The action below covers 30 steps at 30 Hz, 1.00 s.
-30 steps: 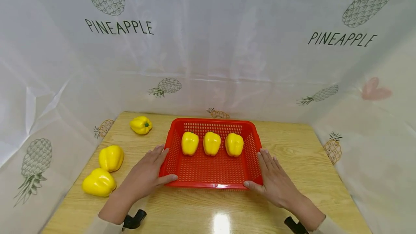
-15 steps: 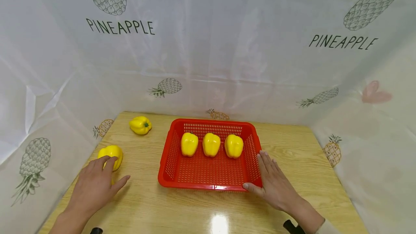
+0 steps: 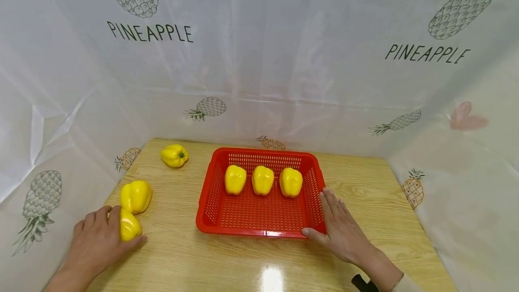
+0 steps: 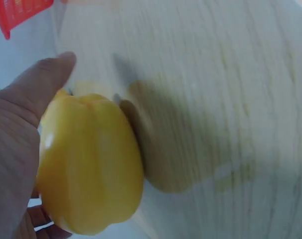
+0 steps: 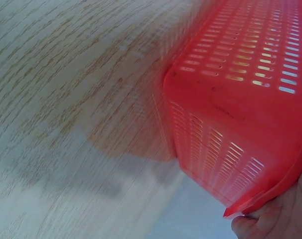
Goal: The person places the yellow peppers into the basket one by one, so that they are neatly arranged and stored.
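Observation:
My left hand (image 3: 97, 238) reaches round a yellow bell pepper (image 3: 129, 225) at the table's left side, its thumb along the near side and its fingers over the far one. In the left wrist view that bell pepper (image 4: 91, 164) lies between thumb and fingers, low over the wood. A red plastic basket (image 3: 259, 231) stands mid-table with three yellow bell peppers in a row, the middle one (image 3: 262, 180) among them. Flat against the basket's right side rests my right hand (image 3: 344, 233), fingers straight, thumb at the front corner of the rim.
Another yellow bell pepper (image 3: 136, 196) lies just beyond the left hand, and one more (image 3: 175, 155) is at the table's back left. A pale sheet printed with pineapples (image 3: 259, 57) hangs around the wooden table (image 3: 352, 175).
My left hand has left the basket's left side, moved left and closed round the nearest loose bell pepper. My right hand has stayed at the basket.

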Tool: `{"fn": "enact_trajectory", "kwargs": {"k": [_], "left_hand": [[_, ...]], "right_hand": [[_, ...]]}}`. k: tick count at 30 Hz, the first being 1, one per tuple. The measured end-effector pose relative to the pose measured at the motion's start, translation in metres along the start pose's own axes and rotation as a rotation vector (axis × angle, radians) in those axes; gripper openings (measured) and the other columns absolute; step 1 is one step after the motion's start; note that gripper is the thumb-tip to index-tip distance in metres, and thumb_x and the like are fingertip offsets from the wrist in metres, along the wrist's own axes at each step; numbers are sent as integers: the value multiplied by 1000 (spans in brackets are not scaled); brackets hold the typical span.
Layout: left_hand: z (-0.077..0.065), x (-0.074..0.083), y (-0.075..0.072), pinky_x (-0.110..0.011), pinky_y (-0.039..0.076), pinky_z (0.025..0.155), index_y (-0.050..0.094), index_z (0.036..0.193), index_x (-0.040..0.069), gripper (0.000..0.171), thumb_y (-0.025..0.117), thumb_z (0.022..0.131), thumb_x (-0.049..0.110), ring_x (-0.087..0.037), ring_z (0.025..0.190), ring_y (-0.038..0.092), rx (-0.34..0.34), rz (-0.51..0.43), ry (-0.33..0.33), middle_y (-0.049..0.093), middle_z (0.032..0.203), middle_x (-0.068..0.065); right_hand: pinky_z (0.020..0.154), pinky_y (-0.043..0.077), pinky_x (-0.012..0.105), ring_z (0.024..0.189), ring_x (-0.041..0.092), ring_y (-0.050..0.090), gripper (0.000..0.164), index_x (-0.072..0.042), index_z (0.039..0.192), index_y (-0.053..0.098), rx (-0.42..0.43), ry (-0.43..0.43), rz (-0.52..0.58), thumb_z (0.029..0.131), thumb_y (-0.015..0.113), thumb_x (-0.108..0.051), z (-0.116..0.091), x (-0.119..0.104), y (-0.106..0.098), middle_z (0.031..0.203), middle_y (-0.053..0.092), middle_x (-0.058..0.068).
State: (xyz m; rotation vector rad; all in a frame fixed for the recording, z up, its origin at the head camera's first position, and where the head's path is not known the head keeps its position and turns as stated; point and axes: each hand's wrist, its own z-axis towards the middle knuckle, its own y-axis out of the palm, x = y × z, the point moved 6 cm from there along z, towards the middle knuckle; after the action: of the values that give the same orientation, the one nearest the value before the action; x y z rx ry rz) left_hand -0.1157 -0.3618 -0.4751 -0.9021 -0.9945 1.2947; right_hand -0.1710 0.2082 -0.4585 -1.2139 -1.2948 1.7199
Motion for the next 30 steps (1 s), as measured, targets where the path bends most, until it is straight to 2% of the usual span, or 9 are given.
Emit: {"fn": "enact_trajectory", "kwargs": {"k": [11,14,17,20,24,26,30], "left_hand": [[-1,-12,5,-67,40,69,47,135,-14,113,82,73,74,-61,95,48,-64,-15,-86,50,115,-47],[-3,-13,4,-66,43,65,47,136,-16,106,86,74,60,-59,89,50,-44,-11,-63,51,110,-47],[-4,-14,4,-68,44,66,43,137,-21,101,87,72,42,-60,87,49,-23,-26,-37,49,109,-48],[-4,-15,5,-71,44,72,34,139,-27,107,89,67,29,-64,93,46,-34,-53,-37,44,113,-50],[-3,-18,6,-74,42,75,27,138,-31,113,92,62,20,-67,99,40,-55,-84,-49,37,116,-53],[-3,-20,5,-74,42,76,28,136,-31,111,93,60,17,-67,99,40,-37,-98,-47,36,116,-53],[-4,-21,0,-73,43,75,35,129,-29,103,89,55,16,-65,93,44,88,-111,5,40,112,-52]], "right_hand": [[126,22,68,160,47,22,110,8,164,23,-2,7,-12,96,61,-71,1,0,-1,173,17,27],[126,22,68,160,47,22,110,8,164,23,-4,8,-11,96,60,-71,1,0,-1,173,17,27],[126,22,68,160,47,22,110,8,164,22,-4,5,-8,97,60,-71,1,0,-1,174,17,27],[125,22,68,160,46,21,110,8,164,22,-6,2,-4,97,60,-70,0,0,-1,174,16,27],[125,22,68,160,46,20,110,8,164,22,-8,2,2,97,61,-69,-1,-1,-1,174,15,26],[125,22,68,160,46,21,109,8,164,22,-6,0,2,97,61,-70,-1,-1,-1,174,15,26],[125,22,68,159,47,22,110,8,164,22,-3,0,2,97,59,-71,0,0,-1,174,17,27]]}}
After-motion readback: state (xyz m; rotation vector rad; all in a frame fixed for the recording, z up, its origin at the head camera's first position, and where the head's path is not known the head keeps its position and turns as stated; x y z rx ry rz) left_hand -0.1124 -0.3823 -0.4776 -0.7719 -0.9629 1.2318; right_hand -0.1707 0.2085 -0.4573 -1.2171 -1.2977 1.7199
